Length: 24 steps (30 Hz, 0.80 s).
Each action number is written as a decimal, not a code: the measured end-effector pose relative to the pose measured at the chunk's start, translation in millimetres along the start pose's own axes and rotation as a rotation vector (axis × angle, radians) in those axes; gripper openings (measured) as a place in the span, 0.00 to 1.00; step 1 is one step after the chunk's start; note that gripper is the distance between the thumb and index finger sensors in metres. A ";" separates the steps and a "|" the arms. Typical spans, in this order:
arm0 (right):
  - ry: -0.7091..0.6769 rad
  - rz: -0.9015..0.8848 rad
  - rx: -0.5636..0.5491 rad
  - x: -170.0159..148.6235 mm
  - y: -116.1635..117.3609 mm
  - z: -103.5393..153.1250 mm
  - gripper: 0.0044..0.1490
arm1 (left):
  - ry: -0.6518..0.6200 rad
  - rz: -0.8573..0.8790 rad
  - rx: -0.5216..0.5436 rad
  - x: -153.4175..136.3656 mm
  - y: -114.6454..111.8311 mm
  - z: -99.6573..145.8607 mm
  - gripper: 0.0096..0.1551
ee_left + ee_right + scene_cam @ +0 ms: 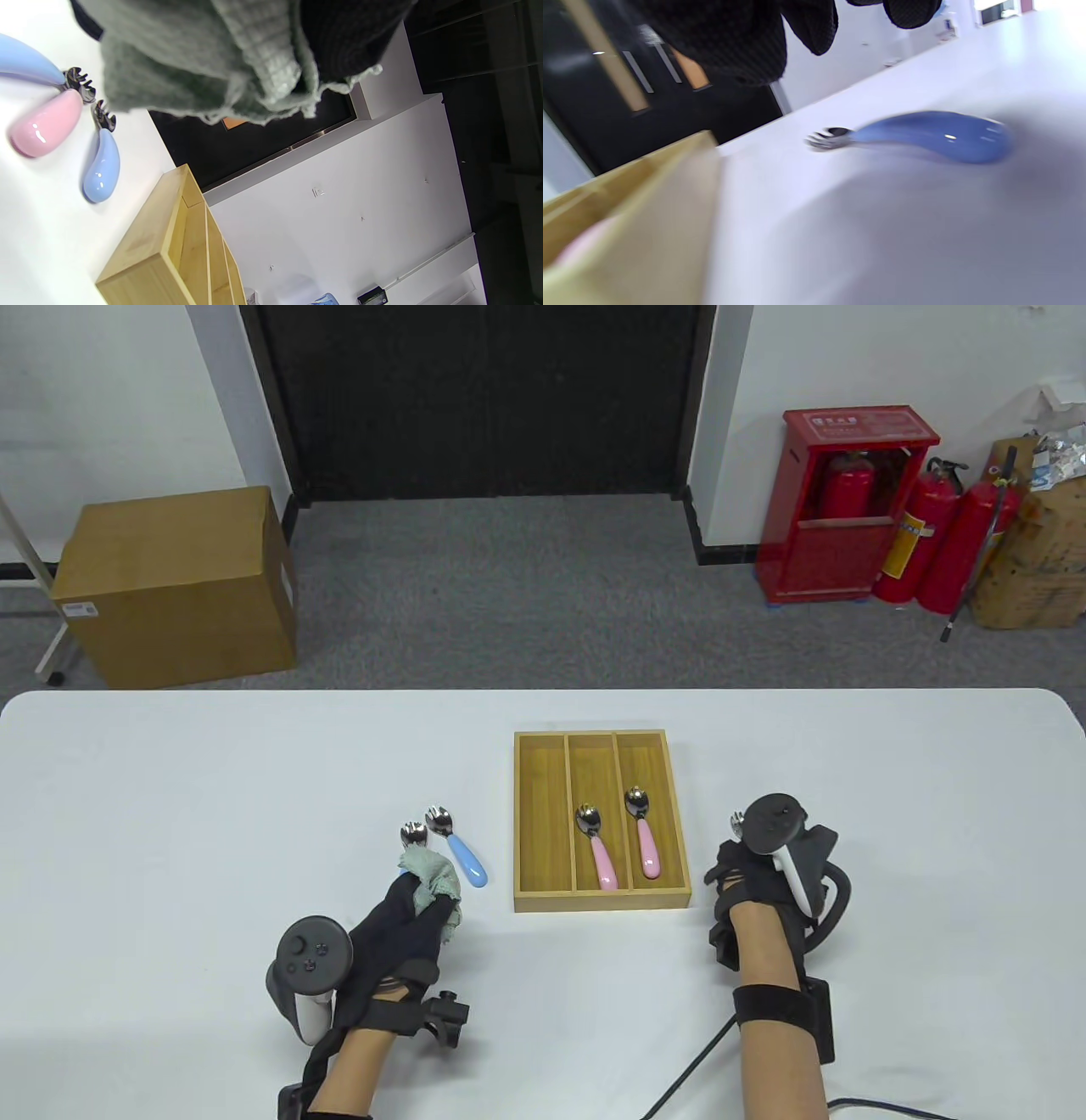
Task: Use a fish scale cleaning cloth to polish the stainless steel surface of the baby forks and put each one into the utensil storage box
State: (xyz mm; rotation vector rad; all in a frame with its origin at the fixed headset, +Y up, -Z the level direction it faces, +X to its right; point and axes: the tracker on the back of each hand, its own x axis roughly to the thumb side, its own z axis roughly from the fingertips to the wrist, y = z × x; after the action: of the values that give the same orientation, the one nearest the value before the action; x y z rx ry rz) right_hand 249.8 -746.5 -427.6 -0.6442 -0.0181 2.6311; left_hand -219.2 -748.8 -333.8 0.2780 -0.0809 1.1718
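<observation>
Left hand [399,925] bunches the cloth [433,878] beside two forks [441,836]; right hand's [755,869] grip seems unclear.

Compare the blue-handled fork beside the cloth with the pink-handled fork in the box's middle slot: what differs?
Colour: the blue fork has a blue handle, the pink fork a pink one. Place: the blue fork lies on the bare table left of the storage box; the pink fork lies inside its middle compartment. Both lie flat, steel heads pointing away from the person.

Two pink-handled forks [604,848] in box [543,823]
</observation>
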 end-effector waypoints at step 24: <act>-0.271 -0.486 0.058 30.7 -7.5 32.6 0.28 | 0.111 0.322 -0.085 -19.9 -4.5 0.5 0.28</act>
State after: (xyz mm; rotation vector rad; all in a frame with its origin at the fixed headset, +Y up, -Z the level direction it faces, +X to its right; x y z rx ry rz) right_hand 213.8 -724.3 -411.1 -0.2207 -0.1572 2.2145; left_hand -222.8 -768.4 -338.2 0.1259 -0.0800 1.4973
